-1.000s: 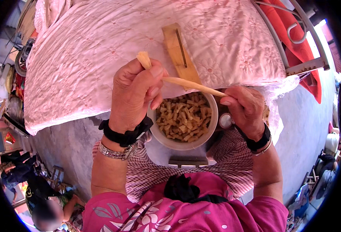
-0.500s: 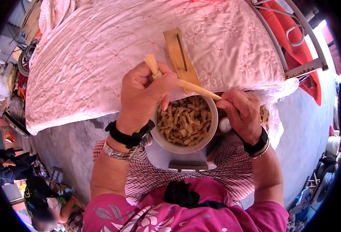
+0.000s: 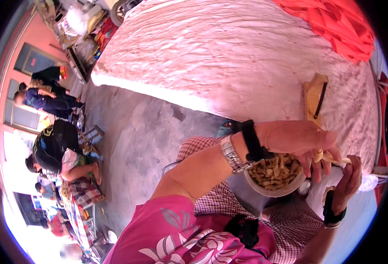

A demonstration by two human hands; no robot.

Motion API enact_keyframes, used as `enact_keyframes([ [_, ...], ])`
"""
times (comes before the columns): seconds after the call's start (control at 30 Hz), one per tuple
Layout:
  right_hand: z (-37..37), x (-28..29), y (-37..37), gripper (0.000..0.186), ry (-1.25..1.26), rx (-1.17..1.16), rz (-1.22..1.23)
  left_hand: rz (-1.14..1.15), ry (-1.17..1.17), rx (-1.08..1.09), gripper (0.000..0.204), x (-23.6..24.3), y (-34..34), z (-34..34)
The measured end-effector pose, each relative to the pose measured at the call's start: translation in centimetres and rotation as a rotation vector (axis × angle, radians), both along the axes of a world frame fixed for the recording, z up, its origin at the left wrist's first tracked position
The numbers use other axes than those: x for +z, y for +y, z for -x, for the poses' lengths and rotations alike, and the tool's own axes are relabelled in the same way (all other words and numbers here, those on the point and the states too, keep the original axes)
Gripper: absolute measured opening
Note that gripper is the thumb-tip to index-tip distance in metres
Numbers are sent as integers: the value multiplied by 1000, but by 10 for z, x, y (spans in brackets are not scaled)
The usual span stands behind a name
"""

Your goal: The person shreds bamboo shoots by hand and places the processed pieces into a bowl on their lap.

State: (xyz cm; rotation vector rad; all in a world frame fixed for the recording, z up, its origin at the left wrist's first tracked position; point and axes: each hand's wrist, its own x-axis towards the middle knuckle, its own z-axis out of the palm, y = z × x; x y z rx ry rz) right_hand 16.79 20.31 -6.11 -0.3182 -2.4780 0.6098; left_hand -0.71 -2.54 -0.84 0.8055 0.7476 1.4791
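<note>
My left hand (image 3: 293,137) reaches across the top of a white bowl (image 3: 264,191), its fingers bent around a thin pale-yellow strip (image 3: 325,156). The strip's other end sits pinched in my right hand (image 3: 351,181), to the right of the bowl. Short, light-brown folded pieces (image 3: 275,174) fill the bowl, partly hidden under my left hand. Beyond my hands, on the pink quilted cover, lies a yellowish flat piece (image 3: 313,94) with a dark thin rod (image 3: 320,101) on it. A small round white container (image 3: 304,188) stands beside the bowl.
The pink bed cover (image 3: 211,57) spreads ahead, with red cloth (image 3: 330,26) at its far right. Grey concrete floor (image 3: 123,132) stretches left. Several people are there, one in black (image 3: 57,141) bending near a wooden stool (image 3: 92,134). Piled goods (image 3: 81,26) stand at upper left.
The view has swung left, so the bowl and hands now appear farther right and more people show. My hands are closer together, and the strip no longer stretches straight between them.
</note>
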Motion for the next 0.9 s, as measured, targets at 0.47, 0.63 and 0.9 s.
enact_keyframes([
  [0.47, 5, -45, 35, 30, 166, 387, 23, -150, 312, -74, 58, -31, 5, -5],
  [0.63, 13, -72, 57, 32, 143, 444, -51, -145, 338, 70, 32, -34, 1, -15],
  [0.9, 38, -88, 41, 47, 36, 416, 577, 48, 143, 113, 17, -27, -16, -16],
])
